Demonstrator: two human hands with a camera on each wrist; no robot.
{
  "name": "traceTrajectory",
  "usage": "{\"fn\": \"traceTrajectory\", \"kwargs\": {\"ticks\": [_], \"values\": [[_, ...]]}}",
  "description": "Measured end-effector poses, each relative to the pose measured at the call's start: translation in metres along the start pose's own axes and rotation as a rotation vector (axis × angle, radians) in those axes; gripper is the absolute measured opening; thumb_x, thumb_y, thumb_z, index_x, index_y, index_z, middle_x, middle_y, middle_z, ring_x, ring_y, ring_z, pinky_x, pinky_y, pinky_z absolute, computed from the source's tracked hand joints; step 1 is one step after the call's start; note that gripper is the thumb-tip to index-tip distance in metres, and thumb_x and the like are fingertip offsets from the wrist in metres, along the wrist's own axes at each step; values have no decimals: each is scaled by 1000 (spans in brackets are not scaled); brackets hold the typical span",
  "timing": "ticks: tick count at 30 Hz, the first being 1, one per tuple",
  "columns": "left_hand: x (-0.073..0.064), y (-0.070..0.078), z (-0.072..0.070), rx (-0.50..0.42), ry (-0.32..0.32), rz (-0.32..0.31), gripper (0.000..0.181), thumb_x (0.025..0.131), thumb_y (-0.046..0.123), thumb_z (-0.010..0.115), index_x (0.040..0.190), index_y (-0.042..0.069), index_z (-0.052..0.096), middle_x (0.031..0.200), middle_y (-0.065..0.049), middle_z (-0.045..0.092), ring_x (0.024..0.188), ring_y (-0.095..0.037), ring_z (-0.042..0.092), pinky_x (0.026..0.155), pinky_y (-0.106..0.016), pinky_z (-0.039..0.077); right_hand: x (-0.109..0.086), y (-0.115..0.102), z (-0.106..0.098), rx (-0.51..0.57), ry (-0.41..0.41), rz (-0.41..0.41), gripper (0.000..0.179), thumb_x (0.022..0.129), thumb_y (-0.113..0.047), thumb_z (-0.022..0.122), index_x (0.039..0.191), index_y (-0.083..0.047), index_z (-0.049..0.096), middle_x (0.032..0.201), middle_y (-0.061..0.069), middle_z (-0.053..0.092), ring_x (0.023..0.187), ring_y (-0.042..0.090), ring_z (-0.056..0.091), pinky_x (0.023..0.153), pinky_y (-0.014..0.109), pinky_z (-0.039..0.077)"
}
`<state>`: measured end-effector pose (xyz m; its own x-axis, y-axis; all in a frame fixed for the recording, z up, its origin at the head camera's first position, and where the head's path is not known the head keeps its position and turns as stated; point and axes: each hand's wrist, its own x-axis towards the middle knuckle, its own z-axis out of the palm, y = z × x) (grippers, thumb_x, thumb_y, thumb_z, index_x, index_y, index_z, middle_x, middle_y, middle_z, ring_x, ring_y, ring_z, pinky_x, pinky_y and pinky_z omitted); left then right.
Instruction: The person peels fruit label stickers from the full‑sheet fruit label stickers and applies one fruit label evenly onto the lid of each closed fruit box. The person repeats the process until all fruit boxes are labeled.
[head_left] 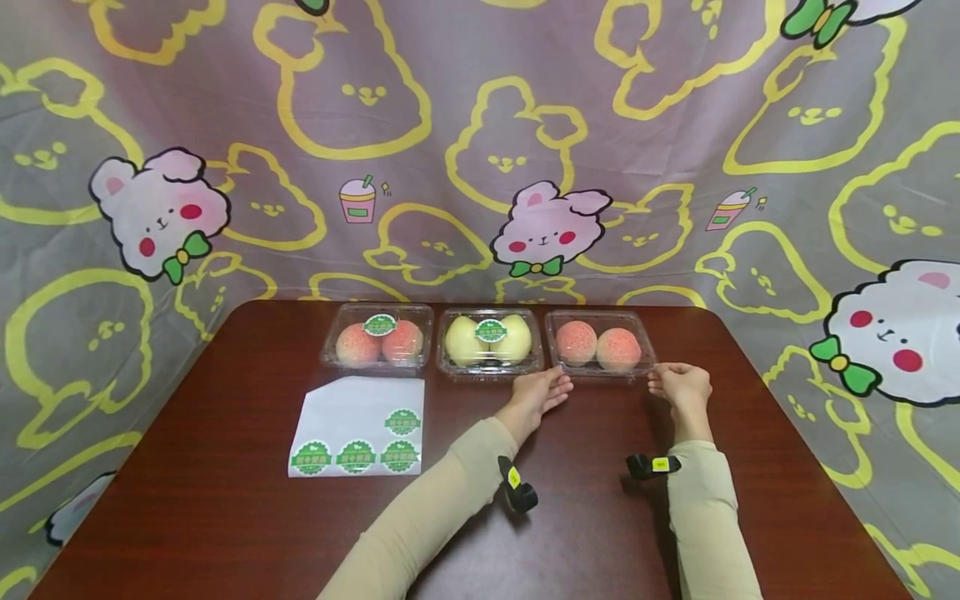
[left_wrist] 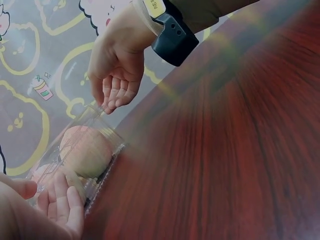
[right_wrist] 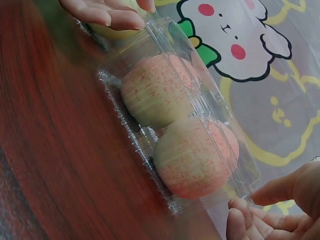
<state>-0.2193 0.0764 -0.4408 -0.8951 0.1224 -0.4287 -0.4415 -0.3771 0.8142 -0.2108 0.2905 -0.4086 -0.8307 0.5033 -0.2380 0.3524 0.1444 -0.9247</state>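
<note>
A clear plastic box (head_left: 600,343) with two peaches (right_wrist: 196,157) sits at the right end of a row of three, its lid plain. At its near right corner my right hand (head_left: 684,387) pinches the plastic edge between thumb and fingers. My left hand (head_left: 534,396) is at the near left corner, fingers mostly straight and thumb apart, the fingertips at the box edge. Beside it stands a clear box (head_left: 489,367) of pale yellow fruit, a green round sticker (head_left: 491,331) on its lid. The leftmost box (head_left: 377,340) holds two peaches and bears a similar sticker.
A white sticker sheet (head_left: 352,417) with several green round stickers lies on the brown wooden table (head_left: 585,533), left of my left forearm. Behind the boxes hangs a patterned curtain (head_left: 450,150), close to the table's back edge.
</note>
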Motion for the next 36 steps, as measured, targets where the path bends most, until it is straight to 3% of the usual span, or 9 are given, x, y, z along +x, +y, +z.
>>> {"fn": "traceTrajectory", "kwargs": {"ticks": [3,6,9,18,27,32,36], "values": [[-1,0,-1,36,-15,1,26,94,13,60,110,-6,65,91,-13,75,64,-4,66,73,-24,59,0,1,-2,-2,-9,-2,33,95,-4,52,121,16,55,48,-15,55,45,-1,60,48,18,53],[-3,0,-2,97,-40,9,27,94,12,58,110,-7,65,72,1,68,61,-3,64,66,-19,58,-1,1,-6,-18,-30,-4,33,94,-3,51,120,17,54,48,-15,56,44,-1,60,48,18,53],[-4,0,-4,165,-73,20,28,93,11,57,111,-9,65,66,4,64,59,-2,63,63,-17,57,-2,0,-10,-50,-59,-6,32,94,-3,51,119,17,54,48,-14,57,45,0,60,50,20,55],[-11,-1,-7,307,-155,-1,27,92,10,57,109,-9,65,68,0,66,57,-4,62,64,-20,58,-10,-1,-27,-141,-194,-16,27,94,-2,48,112,18,54,56,-9,61,51,2,63,56,24,58],[-20,-2,-11,483,-256,7,28,90,9,54,106,-11,66,87,-17,75,58,-4,62,58,-17,55,-16,-1,-48,-270,-363,-43,32,97,-4,45,117,22,47,64,-6,62,56,3,63,58,23,58],[-23,0,-13,542,-264,50,25,91,9,56,104,-9,67,94,-24,73,58,-5,63,60,-20,56,-16,-2,-52,-323,-371,-58,34,97,-2,42,120,23,46,70,-3,64,60,6,64,60,23,58],[-21,2,-12,545,-211,107,23,92,10,56,104,-7,66,99,-28,72,65,-11,69,64,-23,58,-12,-2,-51,-342,-327,-79,36,97,-3,41,122,22,47,71,-3,64,64,7,64,61,24,58]]}}
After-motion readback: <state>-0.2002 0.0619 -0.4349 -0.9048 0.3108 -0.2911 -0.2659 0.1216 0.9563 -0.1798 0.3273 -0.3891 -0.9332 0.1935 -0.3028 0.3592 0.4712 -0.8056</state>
